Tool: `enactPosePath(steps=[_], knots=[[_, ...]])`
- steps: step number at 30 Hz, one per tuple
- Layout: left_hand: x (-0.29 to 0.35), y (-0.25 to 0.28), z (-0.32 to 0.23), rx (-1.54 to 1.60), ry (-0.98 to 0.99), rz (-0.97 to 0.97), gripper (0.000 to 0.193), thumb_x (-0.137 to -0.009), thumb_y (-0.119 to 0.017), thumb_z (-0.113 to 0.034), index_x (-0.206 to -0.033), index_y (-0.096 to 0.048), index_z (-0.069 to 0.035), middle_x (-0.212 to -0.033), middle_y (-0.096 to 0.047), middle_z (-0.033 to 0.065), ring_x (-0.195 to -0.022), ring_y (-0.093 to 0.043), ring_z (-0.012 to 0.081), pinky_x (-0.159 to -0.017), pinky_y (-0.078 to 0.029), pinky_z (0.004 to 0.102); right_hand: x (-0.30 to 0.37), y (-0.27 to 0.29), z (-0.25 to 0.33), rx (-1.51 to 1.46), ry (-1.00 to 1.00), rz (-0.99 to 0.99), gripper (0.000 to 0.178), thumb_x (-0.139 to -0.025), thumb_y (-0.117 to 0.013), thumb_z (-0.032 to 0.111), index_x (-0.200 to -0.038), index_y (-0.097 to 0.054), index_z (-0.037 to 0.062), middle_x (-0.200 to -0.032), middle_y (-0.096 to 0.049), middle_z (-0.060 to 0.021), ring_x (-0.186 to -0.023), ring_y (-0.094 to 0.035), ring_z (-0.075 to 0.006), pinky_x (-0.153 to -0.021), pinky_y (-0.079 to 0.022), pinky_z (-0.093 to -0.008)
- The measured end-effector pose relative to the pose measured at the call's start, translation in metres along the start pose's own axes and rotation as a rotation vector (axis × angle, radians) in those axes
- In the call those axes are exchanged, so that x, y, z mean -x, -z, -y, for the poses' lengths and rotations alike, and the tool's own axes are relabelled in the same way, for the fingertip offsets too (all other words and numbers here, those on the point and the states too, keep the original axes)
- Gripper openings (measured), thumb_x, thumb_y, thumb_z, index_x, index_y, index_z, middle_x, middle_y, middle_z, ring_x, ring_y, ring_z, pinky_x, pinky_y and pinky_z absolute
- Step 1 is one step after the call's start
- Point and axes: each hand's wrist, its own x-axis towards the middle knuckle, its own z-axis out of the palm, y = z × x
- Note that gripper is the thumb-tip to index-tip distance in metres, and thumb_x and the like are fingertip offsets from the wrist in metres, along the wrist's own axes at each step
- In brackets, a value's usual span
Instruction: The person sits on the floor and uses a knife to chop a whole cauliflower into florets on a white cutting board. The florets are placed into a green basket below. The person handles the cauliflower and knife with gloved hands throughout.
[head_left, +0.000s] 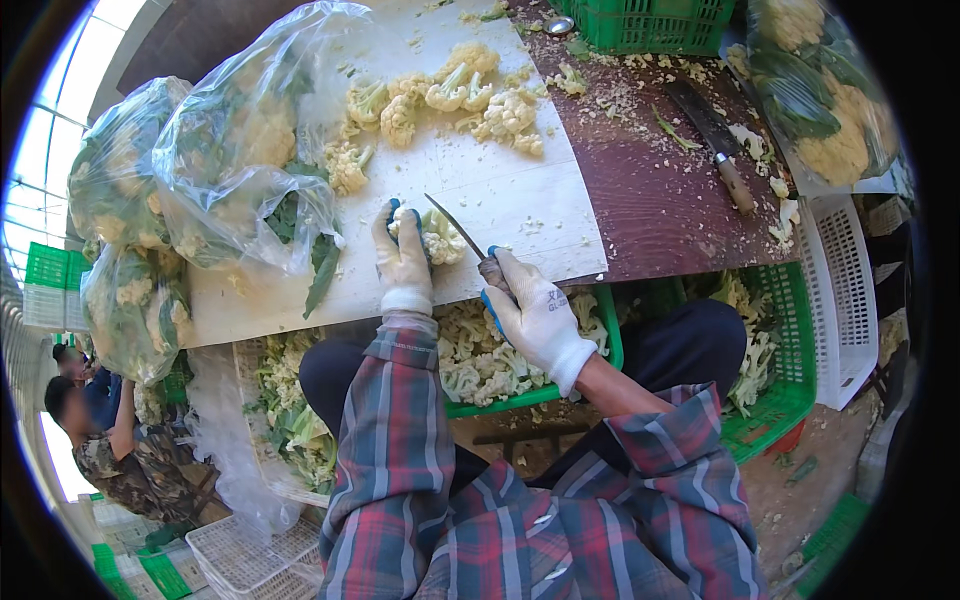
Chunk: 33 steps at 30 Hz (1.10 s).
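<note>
My left hand [402,258], in a white glove with blue fingertips, is closed on a piece of cauliflower [440,238] at the near edge of the white board [560,225]. A small knife [455,222] is gripped by its handle in my gloved right hand [535,312], its thin blade pointing up and left beside the cauliflower. Several cut florets [465,90] lie farther back on the board. Below the board edge, between my knees, a green crate [612,330] holds many florets.
Clear plastic bags of cauliflower [235,130] crowd the left. A cleaver [715,140] lies on the dark red tabletop [640,215] among crumbs. Another green crate [800,340] and a white crate [850,300] stand at right. Two people [110,440] sit at far left.
</note>
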Motion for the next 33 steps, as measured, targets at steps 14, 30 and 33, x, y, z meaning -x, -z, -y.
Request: enactPosePath(steps=[14, 30, 33], knots=[[0.007, -0.006, 0.011, 0.054, -0.020, -0.086, 0.038, -0.115, -0.053, -0.032, -0.139, -0.058, -0.003, -0.117, -0.067, 0.0082, -0.105, -0.062, 0.0147, -0.094, -0.053, 0.0315, -0.007, 0.001, 0.006, 0.065, -0.031, 0.054, 0.045, -0.103, -0.062, 0.021, -0.141, -0.056, -0.0025, -0.115, -0.070, -0.0256, -0.102, -0.070, -0.0436, -0.088, -0.056, -0.0500], [0.014, -0.009, 0.014, 0.057, -0.122, -0.102, 0.036, -0.117, -0.043, -0.021, -0.144, -0.053, 0.000, -0.118, -0.066, 0.0136, -0.104, -0.064, 0.0163, -0.093, -0.054, 0.0318, -0.019, -0.019, 0.009, -0.051, -0.203, 0.174, 0.041, -0.103, -0.059, 0.021, -0.135, -0.058, -0.0046, -0.118, -0.070, -0.0299, -0.111, -0.067, -0.0473, -0.095, -0.054, -0.0510], [0.018, -0.009, 0.011, 0.011, -0.154, -0.097, 0.036, -0.117, -0.042, -0.020, -0.144, -0.052, 0.001, -0.119, -0.066, 0.0145, -0.105, -0.064, 0.0174, -0.095, -0.054, 0.0323, -0.022, -0.028, 0.002, 0.184, -0.222, 0.215, 0.045, -0.103, -0.056, 0.027, -0.137, -0.056, -0.0034, -0.124, -0.067, -0.0304, -0.111, -0.067, -0.0480, -0.096, -0.054, -0.0525]])
